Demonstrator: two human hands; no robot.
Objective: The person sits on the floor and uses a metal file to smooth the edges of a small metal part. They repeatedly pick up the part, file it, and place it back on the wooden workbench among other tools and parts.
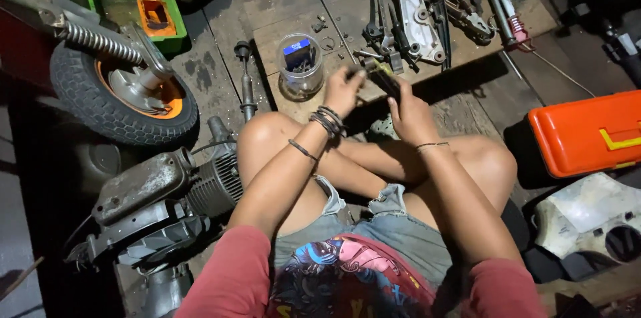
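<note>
While the person sits cross-legged on the dark wooden floor, both hands are raised together just above the knees. The left hand, with dark bands at the wrist, is closed narrowly, its fingertips pinching one end of a small dark metal part with a yellowish tip. The right hand is wrapped around the near end of the same part, fingers curled shut on it. What kind of part it is cannot be told; it is small and partly hidden by the fingers.

Just beyond the hands lies a flat wooden board serving as a worktop. On it, to the left of the hands, stands a clear round plastic jar holding a blue box. Farther right on the board lies a cluster of dark metal levers and a pale cast bracket.

At far left stands a green plastic tray with an orange insert. Nearer, a small black tyre on an orange-and-silver wheel with a coil spring lies beside a grey finned engine block. At right sits an orange plastic toolbox with a yellow latch.
</note>
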